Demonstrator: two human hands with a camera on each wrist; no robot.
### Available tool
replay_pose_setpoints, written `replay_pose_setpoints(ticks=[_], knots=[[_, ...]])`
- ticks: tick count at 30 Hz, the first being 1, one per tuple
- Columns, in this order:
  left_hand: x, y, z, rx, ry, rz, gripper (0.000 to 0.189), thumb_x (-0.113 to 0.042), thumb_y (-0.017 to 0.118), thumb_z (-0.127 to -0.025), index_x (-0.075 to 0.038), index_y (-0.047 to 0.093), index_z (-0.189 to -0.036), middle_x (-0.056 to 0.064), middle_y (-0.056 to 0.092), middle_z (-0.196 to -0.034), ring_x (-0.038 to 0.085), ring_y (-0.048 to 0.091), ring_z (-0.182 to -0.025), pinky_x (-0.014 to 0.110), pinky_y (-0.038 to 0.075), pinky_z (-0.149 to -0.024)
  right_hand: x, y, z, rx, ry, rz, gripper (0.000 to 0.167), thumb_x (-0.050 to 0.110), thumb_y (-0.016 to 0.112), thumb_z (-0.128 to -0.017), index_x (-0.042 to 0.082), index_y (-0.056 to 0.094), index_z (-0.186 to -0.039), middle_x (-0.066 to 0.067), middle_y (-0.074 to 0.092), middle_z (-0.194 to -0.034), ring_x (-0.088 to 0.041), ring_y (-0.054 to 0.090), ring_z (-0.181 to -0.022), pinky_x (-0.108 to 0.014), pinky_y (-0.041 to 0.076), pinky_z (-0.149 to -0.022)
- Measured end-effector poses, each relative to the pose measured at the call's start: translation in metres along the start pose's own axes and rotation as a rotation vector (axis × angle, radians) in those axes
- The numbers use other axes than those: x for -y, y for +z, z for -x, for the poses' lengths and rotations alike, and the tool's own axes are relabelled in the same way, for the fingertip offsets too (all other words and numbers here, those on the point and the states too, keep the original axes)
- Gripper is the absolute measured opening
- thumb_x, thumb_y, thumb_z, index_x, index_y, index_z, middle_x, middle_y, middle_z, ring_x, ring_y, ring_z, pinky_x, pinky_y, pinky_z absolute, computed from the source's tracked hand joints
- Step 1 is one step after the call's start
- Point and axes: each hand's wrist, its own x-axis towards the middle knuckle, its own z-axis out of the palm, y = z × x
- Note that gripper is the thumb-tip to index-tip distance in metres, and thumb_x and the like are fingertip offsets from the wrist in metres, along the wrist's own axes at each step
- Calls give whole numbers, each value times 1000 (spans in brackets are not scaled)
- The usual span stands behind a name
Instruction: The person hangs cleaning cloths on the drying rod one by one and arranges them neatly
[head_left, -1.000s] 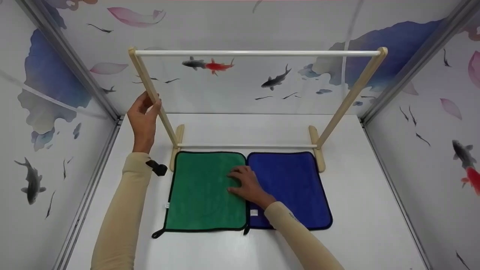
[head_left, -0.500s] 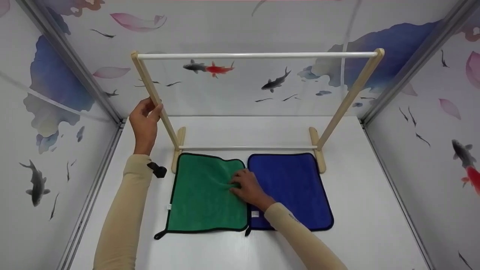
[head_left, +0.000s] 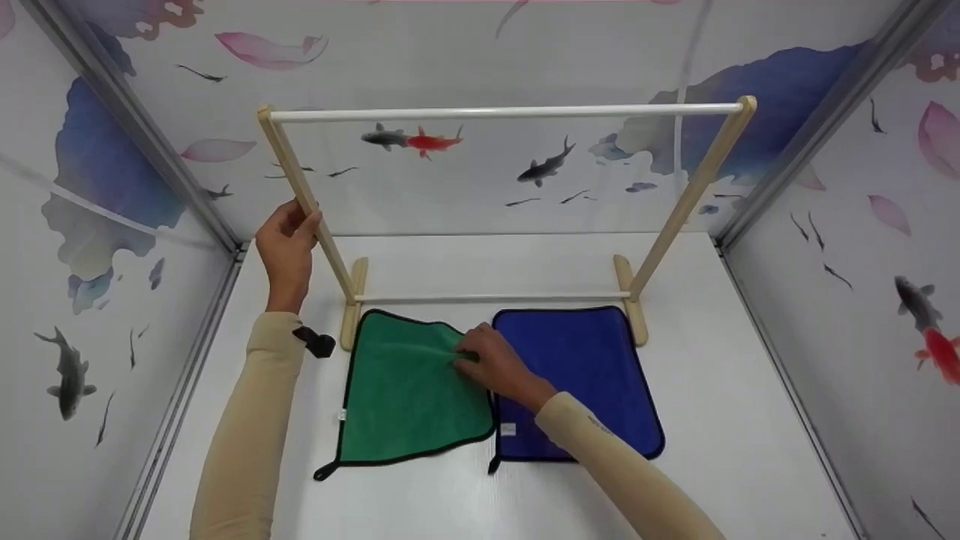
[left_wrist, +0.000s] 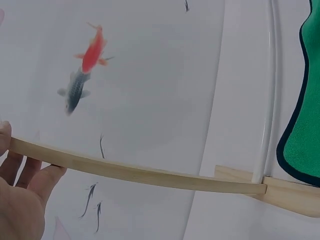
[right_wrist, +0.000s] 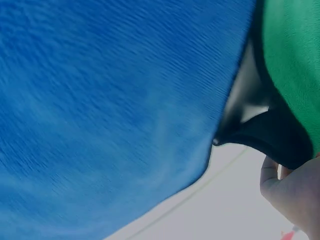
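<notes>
My left hand (head_left: 286, 247) holds the left wooden post (head_left: 307, 191) of a drying rack between thumb and fingers. In the left wrist view the same post (left_wrist: 135, 172) runs from my fingers down to the foot. A green towel (head_left: 409, 405) with black edging lies in front of the rack's left half. My right hand (head_left: 499, 364) pinches it near its right side, and the cloth there is drawn up in folds. Beside it a blue towel (head_left: 577, 375) lies flat, partly under my right forearm. In the right wrist view the green towel's edge (right_wrist: 295, 90) lifts away from the blue one.
The rack's white top bar (head_left: 502, 114) spans between the two posts, and a lower bar (head_left: 487, 297) runs near the table. The right wooden foot (head_left: 631, 300) stands behind the blue towel. Printed walls (head_left: 435, 195) enclose the white table (head_left: 720, 420) at the back and sides.
My right hand has closed its fingers on the green towel and raised its right side, pulling the top right corner and right edge inward. The left hand stays on the post.
</notes>
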Motion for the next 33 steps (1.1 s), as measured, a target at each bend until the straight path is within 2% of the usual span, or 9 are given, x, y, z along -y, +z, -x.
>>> replay_pose_setpoints(ticks=[6,13,20,23,27,31,33], knots=[[0,-1,2,-13,1,-3,30,-13,79,-104,-4,78,-133,23,73,-127,23,71,-113,35,62,-94,13,-14,-9,-9,24,-32,14,13,76,-106,7,84,-116,-8,77,-110,-24,59,-100,-44,54,-93],[2,2,6,-22,29,6,33,-10,75,-106,0,74,-138,21,72,-127,23,70,-117,36,61,-99,21,-33,-21,-47,2,-49,12,12,76,-106,6,84,-112,-9,76,-106,-25,59,-98,-45,52,-91],[-22,9,18,-45,88,-68,32,-4,74,-106,3,73,-137,22,72,-126,23,68,-118,32,60,-99,31,-56,-37,-82,-35,-56,13,10,76,-106,4,83,-114,-11,76,-109,-28,60,-102,-46,55,-93],[-27,9,20,-62,100,-88,30,-4,75,-106,4,74,-135,22,74,-123,22,69,-115,31,61,-97,37,-65,-44,-99,-74,-47,13,9,75,-106,2,83,-114,-12,76,-108,-29,60,-102,-47,55,-92],[-16,7,16,-73,104,-76,29,-5,75,-106,5,75,-133,23,74,-122,22,70,-114,35,62,-97,44,-78,-53,-114,-111,-25,13,10,75,-106,2,83,-114,-12,76,-108,-29,59,-102,-46,55,-91],[0,6,8,-72,79,-71,31,-9,76,-106,0,76,-135,20,75,-125,22,70,-117,35,62,-99,51,-91,-60,-131,-115,-21,12,8,76,-105,2,82,-113,-12,75,-109,-28,59,-103,-45,55,-91],[4,5,6,-66,64,-65,32,-12,77,-105,-3,77,-137,18,75,-126,22,71,-118,34,62,-100,54,-97,-64,-141,-112,-24,12,7,76,-105,2,82,-113,-13,75,-110,-29,59,-104,-44,56,-93]])
